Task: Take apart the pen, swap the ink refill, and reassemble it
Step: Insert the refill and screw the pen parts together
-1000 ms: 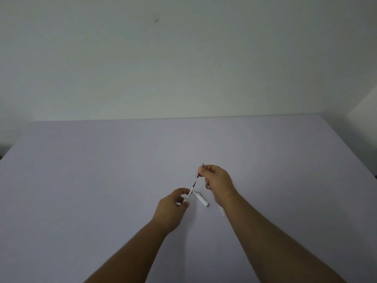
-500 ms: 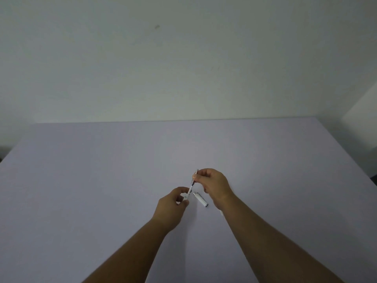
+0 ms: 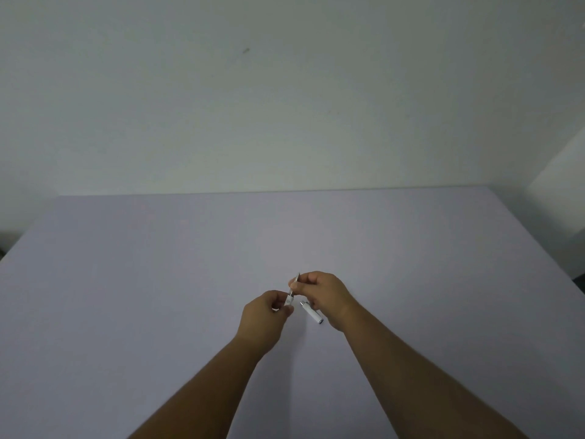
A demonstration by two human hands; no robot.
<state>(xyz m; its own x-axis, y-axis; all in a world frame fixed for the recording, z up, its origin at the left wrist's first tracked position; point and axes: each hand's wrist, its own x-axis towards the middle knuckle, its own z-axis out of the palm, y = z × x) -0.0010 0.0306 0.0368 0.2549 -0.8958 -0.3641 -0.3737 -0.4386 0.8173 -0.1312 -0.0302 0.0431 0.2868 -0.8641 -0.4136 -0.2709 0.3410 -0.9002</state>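
My left hand [image 3: 267, 315] grips the white pen barrel [image 3: 288, 300] near the middle of the lilac table [image 3: 158, 280]. My right hand [image 3: 323, 293] pinches the thin ink refill [image 3: 295, 280], whose metal tip points up and away. The refill's lower part sits inside the barrel's open end, and only a short length shows between the two hands. A white pen cap [image 3: 311, 311] with a dark end lies on the table just below my right hand, apart from both hands.
A pale wall rises behind the table's far edge. The table's right edge runs diagonally at the far right, and a dark gap shows past its left corner.
My right hand has come down and left toward my left hand, and the exposed length of refill between them has shortened as it slid into the barrel. The cap has not moved.
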